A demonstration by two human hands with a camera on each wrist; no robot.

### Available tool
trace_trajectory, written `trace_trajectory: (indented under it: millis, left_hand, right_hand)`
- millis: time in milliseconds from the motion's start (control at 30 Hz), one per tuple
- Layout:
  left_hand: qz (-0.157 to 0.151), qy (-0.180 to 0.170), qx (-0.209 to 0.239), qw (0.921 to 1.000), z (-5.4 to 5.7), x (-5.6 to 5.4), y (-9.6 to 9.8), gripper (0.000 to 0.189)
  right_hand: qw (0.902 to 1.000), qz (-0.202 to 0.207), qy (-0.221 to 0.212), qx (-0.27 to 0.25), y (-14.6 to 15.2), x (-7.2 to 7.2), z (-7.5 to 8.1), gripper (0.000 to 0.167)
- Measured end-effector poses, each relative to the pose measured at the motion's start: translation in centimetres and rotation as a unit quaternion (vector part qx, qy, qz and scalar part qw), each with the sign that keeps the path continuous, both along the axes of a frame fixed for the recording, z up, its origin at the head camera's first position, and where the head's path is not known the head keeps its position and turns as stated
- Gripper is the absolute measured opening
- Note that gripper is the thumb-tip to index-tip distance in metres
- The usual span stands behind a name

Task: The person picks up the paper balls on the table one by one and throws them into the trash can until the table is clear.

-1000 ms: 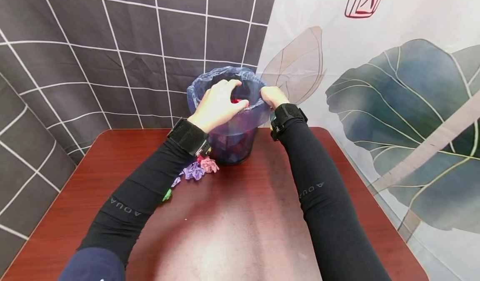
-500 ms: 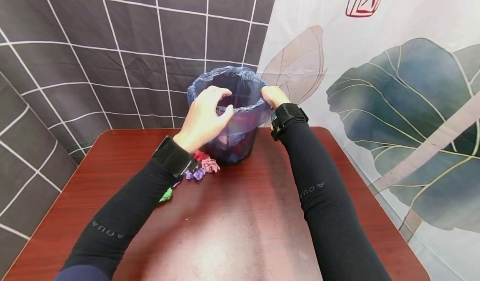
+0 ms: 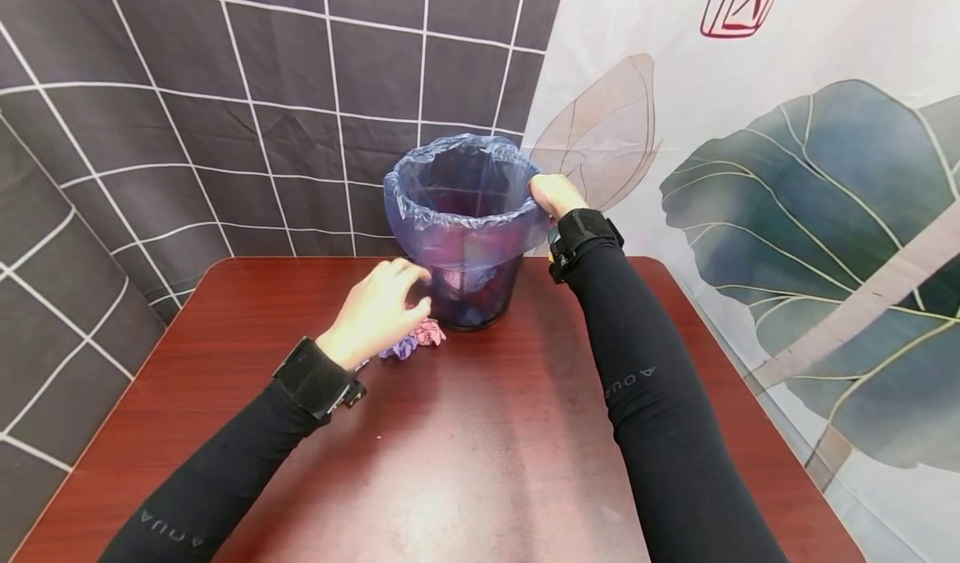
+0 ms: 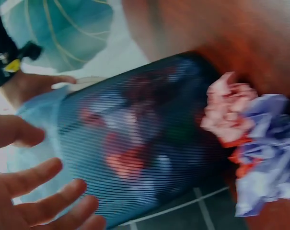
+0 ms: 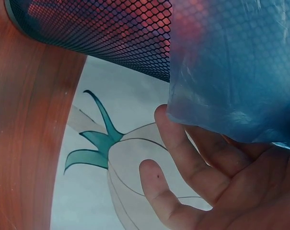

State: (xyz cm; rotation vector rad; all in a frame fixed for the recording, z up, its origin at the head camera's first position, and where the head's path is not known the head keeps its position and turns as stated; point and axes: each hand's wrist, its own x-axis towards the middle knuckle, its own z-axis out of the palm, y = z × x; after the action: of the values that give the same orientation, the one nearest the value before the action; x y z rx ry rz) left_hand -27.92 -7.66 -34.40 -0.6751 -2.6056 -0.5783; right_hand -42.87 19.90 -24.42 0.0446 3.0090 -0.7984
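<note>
A dark mesh wastebasket [image 3: 471, 300] stands at the table's far edge, lined with a blue plastic bag [image 3: 465, 242] folded over its rim. My right hand [image 3: 557, 194] grips the bag-covered rim on the right; in the right wrist view its fingers lie outside the bag [image 5: 221, 81], the thumb hidden. My left hand [image 3: 378, 313] hovers left of the basket, holding nothing, its fingers spread and slightly bent. Beyond it lie a crumpled pink paper [image 4: 228, 110], a purple paper [image 4: 272, 148] and a red one [image 4: 245, 167] at the basket's base. Colourful crumpled papers show through the mesh [image 4: 135, 129].
The reddish-brown table [image 3: 480, 446] reaches toward me from the basket. A dark grid-patterned cloth [image 3: 285, 71] hangs behind and to the left. On the right hangs a white cloth with a leaf print [image 3: 795, 188].
My left hand has come out of the basket, moving left and down toward the papers on the table, and now covers some of them. My right hand has kept its grip on the rim.
</note>
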Motion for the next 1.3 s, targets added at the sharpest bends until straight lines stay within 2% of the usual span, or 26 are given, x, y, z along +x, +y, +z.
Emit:
trace_trajectory:
  millis: [200, 367, 567, 900, 1033, 1200, 1300]
  left_hand:
    - [0.014, -0.052, -0.058, 0.9968, -3.6, -0.5, -1.1, 0.044]
    - [0.037, -0.093, -0.095, 0.9905, -5.3, -0.7, -1.9, 0.055]
    - [0.065, -0.113, -0.12, 0.9841, -6.3, -0.9, -2.2, 0.052]
    - [0.065, -0.136, -0.13, 0.9801, -8.0, -0.9, -1.6, 0.052]
    - [0.065, -0.132, -0.116, 0.9823, -8.0, -0.7, -1.4, 0.049]
    - [0.051, -0.106, -0.092, 0.9888, -8.5, -0.7, -1.3, 0.035]
    - [0.049, -0.097, -0.086, 0.9904, -8.8, -0.9, -1.3, 0.033]
  right_hand:
    - [0.9995, 0.02, 0.002, 0.025, 0.0, 0.1, 0.0, 0.046]
    - [0.9982, 0.036, 0.009, 0.048, 0.0, 0.0, 0.0, 0.039]
    - [0.9971, 0.045, 0.01, 0.06, 0.0, -0.1, -0.1, 0.035]
    - [0.9978, 0.036, 0.006, 0.055, 0.1, -0.1, 0.0, 0.036]
    - [0.9985, 0.03, 0.005, 0.046, 0.1, -0.1, -0.1, 0.037]
    - [0.9988, 0.025, 0.003, 0.041, 0.1, -0.1, 0.0, 0.038]
    - [0.9988, 0.023, 0.002, 0.043, 0.0, -0.1, 0.0, 0.039]
